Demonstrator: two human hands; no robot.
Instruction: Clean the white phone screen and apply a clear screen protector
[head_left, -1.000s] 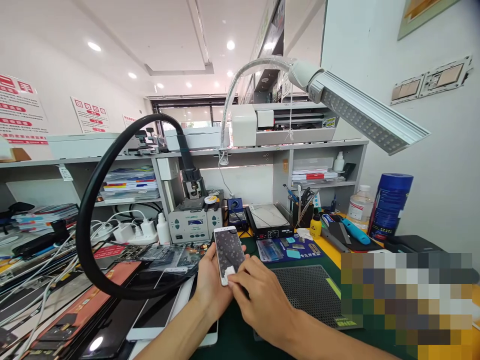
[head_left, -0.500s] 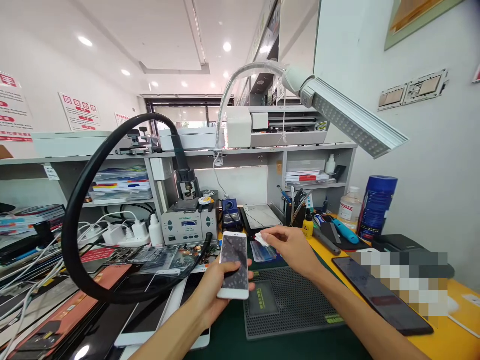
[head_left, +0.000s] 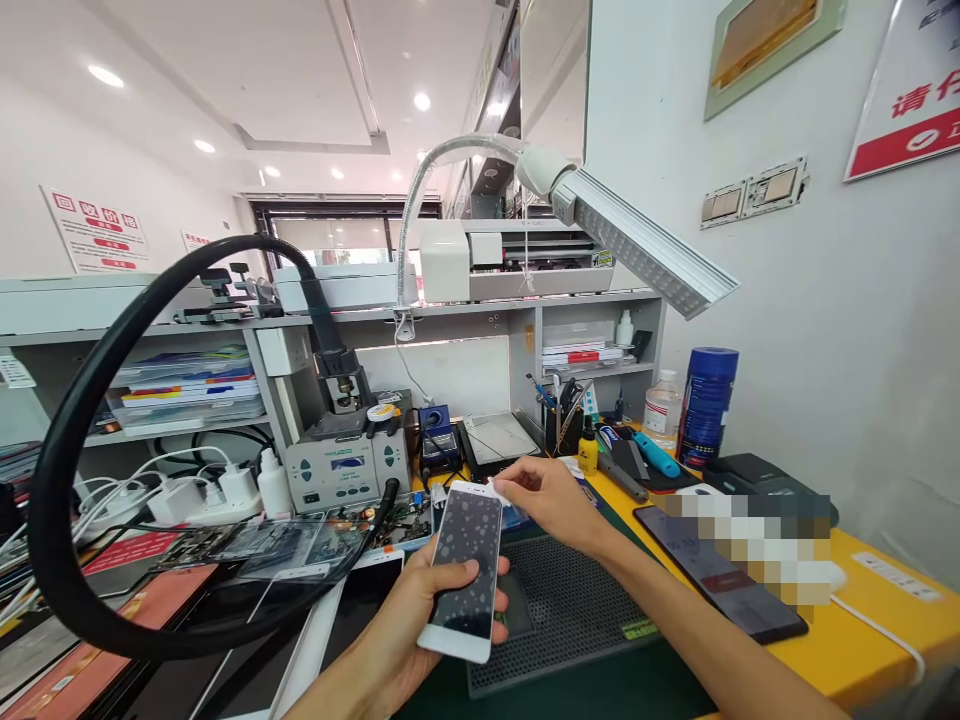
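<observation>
My left hand (head_left: pixel 411 615) is wrapped around a white phone (head_left: pixel 466 545), thumb laid across the lit side of its dark screen and fingers curled behind and around the right edge; the phone is raised over the bench, screen towards me, its top end pointing away and slightly to the right; pale spots dot the glass, mostly on the upper part. My right hand (head_left: pixel 551 505) is at the phone's upper right corner, thumb and forefinger pinched on a white scrap (head_left: pixel 492 483) that my fingertips mostly hide; I cannot tell how firmly they press on the phone.

Beneath my right forearm lies a perforated dark mat (head_left: pixel 574 610), on a green work surface (head_left: pixel 645 685); to its right, on the yellow tabletop (head_left: pixel 874 625), lies 1 large dark phone (head_left: pixel 720 575). Beyond my hands stands a grey soldering station (head_left: pixel 349 470), with a thick black hose (head_left: pixel 54 480) looping out to the left; a yellow bottle (head_left: pixel 587 457) stands near a holder of tools (head_left: pixel 560 432), and farther right are a clear bottle (head_left: pixel 663 405) and a blue can (head_left: pixel 707 405); 1 long lamp (head_left: pixel 645 235) hangs above from a bent neck.
</observation>
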